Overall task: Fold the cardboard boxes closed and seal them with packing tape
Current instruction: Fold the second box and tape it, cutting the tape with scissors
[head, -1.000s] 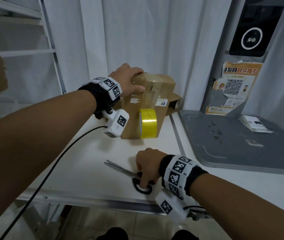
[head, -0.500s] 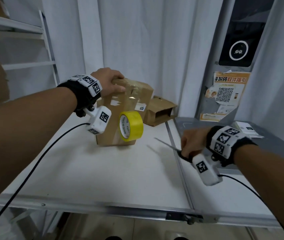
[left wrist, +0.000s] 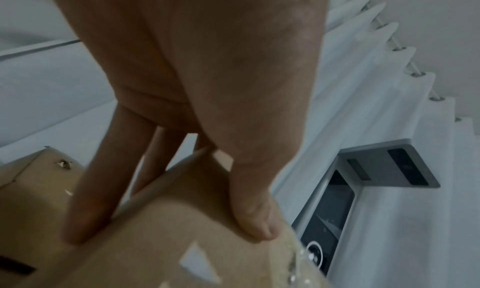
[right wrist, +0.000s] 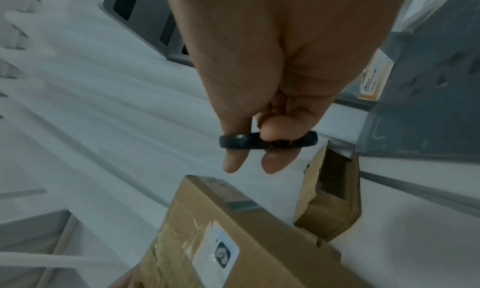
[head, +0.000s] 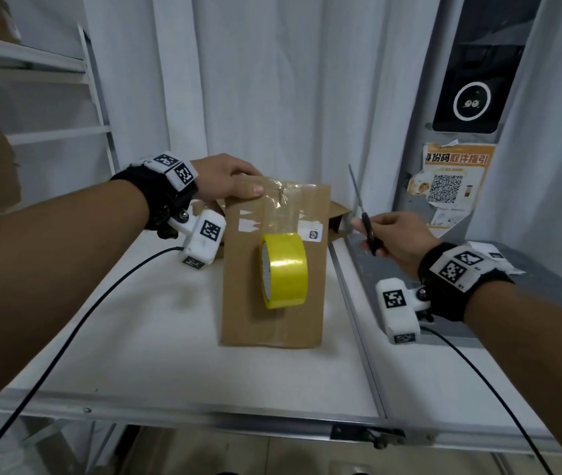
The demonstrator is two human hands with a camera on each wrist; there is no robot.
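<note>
L hand (head: 228, 181) clamps box (head: 272, 279) top | R hand (head: 392, 240) grips scissors (head: 361, 210), blades up, right of tape strip (head: 281, 207) | roll (head: 284, 270) hangs below

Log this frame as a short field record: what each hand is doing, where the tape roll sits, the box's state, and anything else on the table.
left hand: grips the top left edge of the cardboard box
right hand: holds scissors, blades pointing up, right of the box
tape roll: yellow, hanging against the box's front from a clear strip over the top
cardboard box: upright on the white table, tape along its front
second box: behind, open end showing
stage: strip not yet cut
</note>
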